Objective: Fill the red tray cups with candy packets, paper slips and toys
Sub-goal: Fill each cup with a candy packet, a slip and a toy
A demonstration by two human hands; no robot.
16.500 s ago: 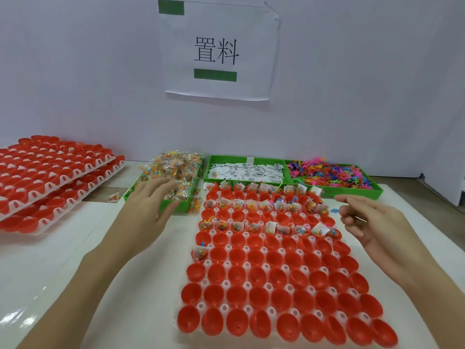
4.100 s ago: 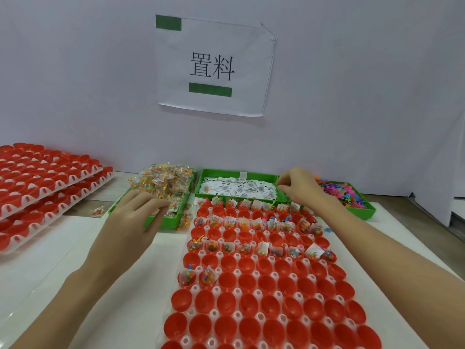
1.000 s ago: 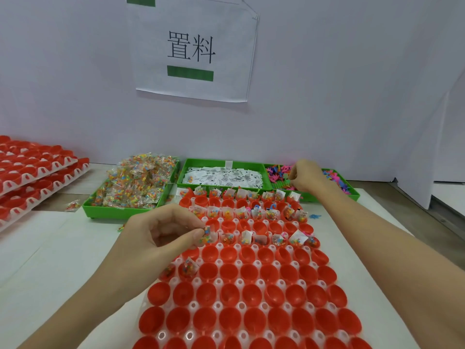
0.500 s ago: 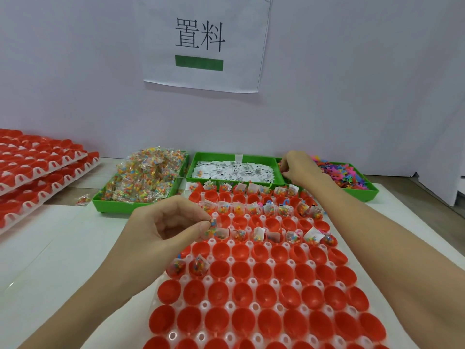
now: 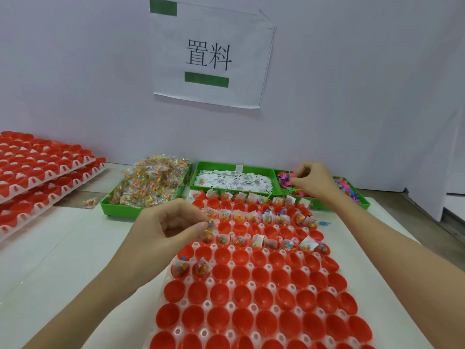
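A red tray of cups [image 5: 254, 293] lies in front of me; its far rows hold candy packets and paper slips, the near rows are bare. My left hand [image 5: 166, 227] hovers at the tray's left edge and pinches a candy packet [image 5: 210, 224] between thumb and fingers. My right hand [image 5: 310, 181] reaches into the green bin of colourful toys [image 5: 352, 191], fingers curled on a pink toy. The green bin of candy packets [image 5: 148, 183] stands at the back left, the green bin of paper slips [image 5: 234, 181] in the middle.
Stacked red cup trays [image 5: 37, 170] sit at the far left. A loose candy packet [image 5: 90, 203] lies on the table beside the candy bin. A small blue toy [image 5: 324, 223] lies right of the tray. A paper sign [image 5: 208, 54] hangs on the wall behind.
My left hand left the candy bin and came over the tray's left edge with a packet. My right hand stayed in the toy bin, shifting slightly.
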